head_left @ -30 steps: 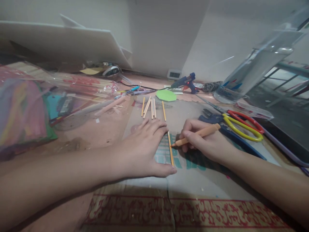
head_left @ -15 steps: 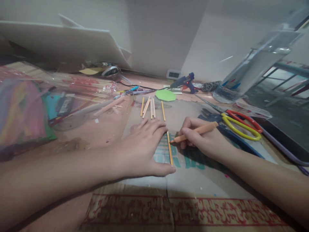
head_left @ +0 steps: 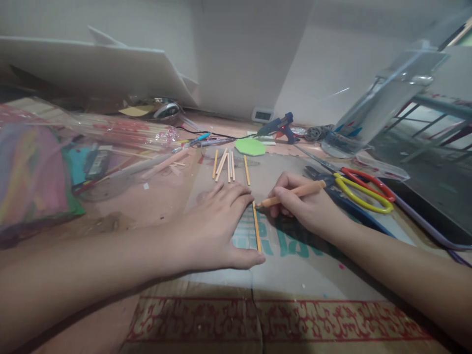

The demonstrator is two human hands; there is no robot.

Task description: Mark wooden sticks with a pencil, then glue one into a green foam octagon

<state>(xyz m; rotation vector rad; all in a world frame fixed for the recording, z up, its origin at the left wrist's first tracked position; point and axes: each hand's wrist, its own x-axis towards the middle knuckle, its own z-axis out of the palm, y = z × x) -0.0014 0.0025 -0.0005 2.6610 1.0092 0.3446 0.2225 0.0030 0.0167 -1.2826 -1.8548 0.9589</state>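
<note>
A thin wooden stick [head_left: 257, 228], coloured yellow-orange, lies lengthwise on the cardboard. My left hand [head_left: 217, 226] pins it at both ends, index fingertip at the far end and thumb at the near end. In my right hand [head_left: 302, 201] is an orange marker pen [head_left: 291, 193], its tip touching the stick near the far end. Beyond my left fingers lie several short sticks: pale ones [head_left: 228, 167] in a loose group, one yellow stick [head_left: 215, 164] to their left and another yellow stick [head_left: 247, 170] to their right.
A green paper octagon [head_left: 250, 146] lies behind the sticks, beside a blue glue gun [head_left: 276, 127]. Scissors [head_left: 363, 192], pliers [head_left: 322, 177] and a phone [head_left: 424, 211] are at the right, a water bottle [head_left: 379, 103] behind. Plastic-wrapped sticks [head_left: 125, 125] and a colourful bag [head_left: 35, 177] sit left.
The marker tip has moved along the stick, away from me toward its far end. My left hand stays on the stick. The whole view has shifted slightly.
</note>
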